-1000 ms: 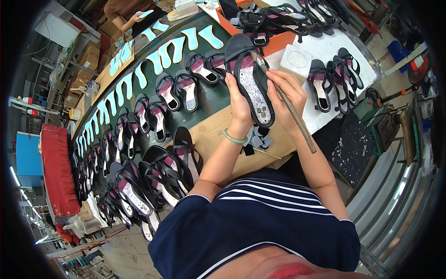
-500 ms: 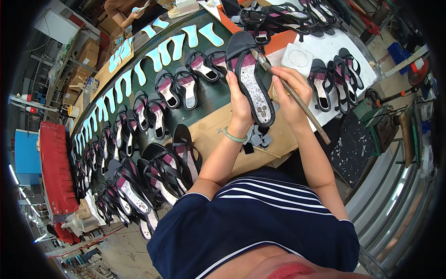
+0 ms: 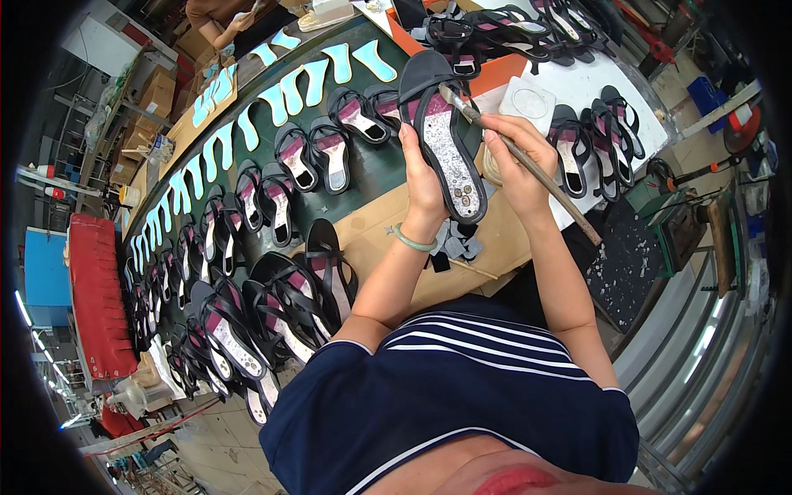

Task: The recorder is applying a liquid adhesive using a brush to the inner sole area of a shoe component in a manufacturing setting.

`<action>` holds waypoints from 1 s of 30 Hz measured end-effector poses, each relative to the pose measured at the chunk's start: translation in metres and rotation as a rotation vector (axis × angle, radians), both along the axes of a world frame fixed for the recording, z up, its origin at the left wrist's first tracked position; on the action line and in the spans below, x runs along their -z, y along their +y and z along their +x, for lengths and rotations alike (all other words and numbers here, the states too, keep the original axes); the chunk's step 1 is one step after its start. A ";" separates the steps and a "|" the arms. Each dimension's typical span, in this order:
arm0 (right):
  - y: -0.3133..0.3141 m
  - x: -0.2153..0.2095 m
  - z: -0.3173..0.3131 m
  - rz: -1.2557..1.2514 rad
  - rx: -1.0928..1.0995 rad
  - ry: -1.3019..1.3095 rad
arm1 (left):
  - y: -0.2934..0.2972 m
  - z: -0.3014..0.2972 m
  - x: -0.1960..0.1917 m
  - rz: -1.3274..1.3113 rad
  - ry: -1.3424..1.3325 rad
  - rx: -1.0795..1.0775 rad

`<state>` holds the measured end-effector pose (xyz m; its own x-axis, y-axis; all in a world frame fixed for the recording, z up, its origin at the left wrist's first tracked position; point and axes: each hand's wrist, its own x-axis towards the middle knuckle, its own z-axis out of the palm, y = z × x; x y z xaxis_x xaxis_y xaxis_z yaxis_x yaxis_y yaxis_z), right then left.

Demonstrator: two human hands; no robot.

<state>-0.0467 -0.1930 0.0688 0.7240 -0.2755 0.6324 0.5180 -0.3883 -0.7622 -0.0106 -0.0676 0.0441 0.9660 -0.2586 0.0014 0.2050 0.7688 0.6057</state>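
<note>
A black sandal [image 3: 446, 157] with a whitish, speckled insole and a purple patch near the toe is gripped by my left hand [image 3: 423, 183], thumb along its edge. Between the fingers of my right hand [image 3: 521, 158] runs a long-handled brush [image 3: 569, 205]. Its bristles reach over the insole near the toe strap; whether they touch it I cannot tell. Behind my right hand, part of a round beige thing shows. Beneath the held sandal, small grey pieces [image 3: 455, 242] lie on a brown cardboard sheet [image 3: 375, 223].
Rows of black sandals [image 3: 332, 158] and pale blue-edged insole pieces [image 3: 309, 81] cover the green table. An orange box [image 3: 497, 76] of sandals stands at the far right, beside a white container [image 3: 528, 101]. More sandals [image 3: 569, 148] lie on a white surface. Another person [image 3: 223, 25] works at the far left.
The brush tip has shifted slightly left across the insole, and the handle's end has swung a little right and up. The sandal has moved slightly up and left in my left hand.
</note>
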 end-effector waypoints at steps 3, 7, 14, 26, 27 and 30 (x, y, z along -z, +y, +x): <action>0.000 -0.002 0.000 -0.042 0.005 -0.010 | 0.000 0.003 0.004 -0.013 0.023 0.004; 0.001 -0.002 0.001 -0.050 -0.006 -0.003 | 0.002 0.002 0.003 -0.025 0.025 -0.022; 0.002 -0.007 0.000 -0.098 -0.022 -0.018 | 0.003 0.001 0.000 -0.042 0.025 -0.007; 0.005 -0.009 0.004 -0.160 -0.067 -0.027 | 0.006 -0.002 -0.003 -0.067 -0.019 0.015; 0.005 -0.009 0.005 -0.164 -0.071 -0.028 | 0.006 -0.002 -0.002 -0.067 -0.019 0.013; 0.006 -0.009 0.005 -0.173 -0.086 -0.033 | 0.006 -0.002 -0.002 -0.080 -0.019 0.020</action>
